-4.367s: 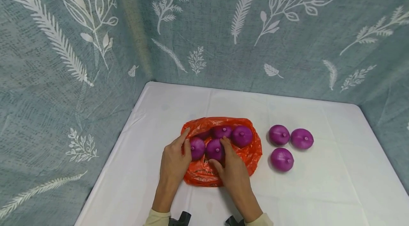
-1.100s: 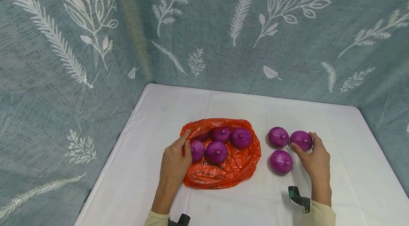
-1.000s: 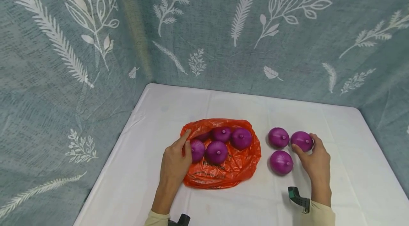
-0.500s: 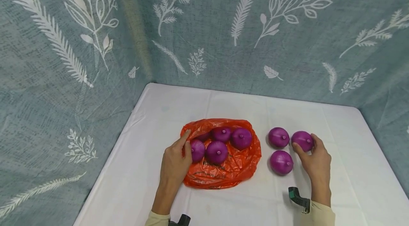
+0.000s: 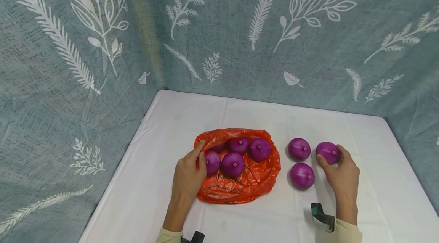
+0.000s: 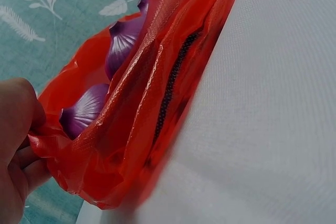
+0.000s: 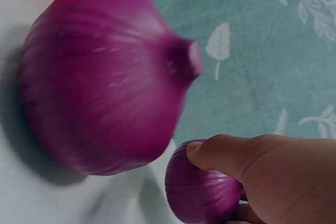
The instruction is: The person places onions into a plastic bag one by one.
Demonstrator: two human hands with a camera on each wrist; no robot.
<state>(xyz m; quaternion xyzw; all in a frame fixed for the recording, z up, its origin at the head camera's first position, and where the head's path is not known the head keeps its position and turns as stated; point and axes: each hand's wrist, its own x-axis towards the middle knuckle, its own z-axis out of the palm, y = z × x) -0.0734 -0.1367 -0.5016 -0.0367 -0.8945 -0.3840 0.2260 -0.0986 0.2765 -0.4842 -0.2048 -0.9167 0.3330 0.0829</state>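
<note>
Right now, the right hand (image 5: 343, 174) has its grip on a purple onion (image 5: 327, 152), with the thumb on one side and fingers on the other. That onion is on the right side of the desk (image 5: 380, 182); I cannot tell if its bottom touches the white top. Two loose onions (image 5: 302, 176) sit on the desk just to its left, one behind the other, and it does not touch them. The left hand (image 5: 188, 178) has its grip on the left edge of a red bag (image 5: 236, 194), pinching the thin plastic. The bag lies on the desk with its mouth wide, and it has black marks on its front. Five bagged onions (image 5: 233, 164) show inside; the one at the back left is partly hidden. Pale sleeves (image 5: 348, 231) cover both arms. Behind the desk hangs a blue-green curtain (image 5: 226, 18) with white leaves on it.
</note>
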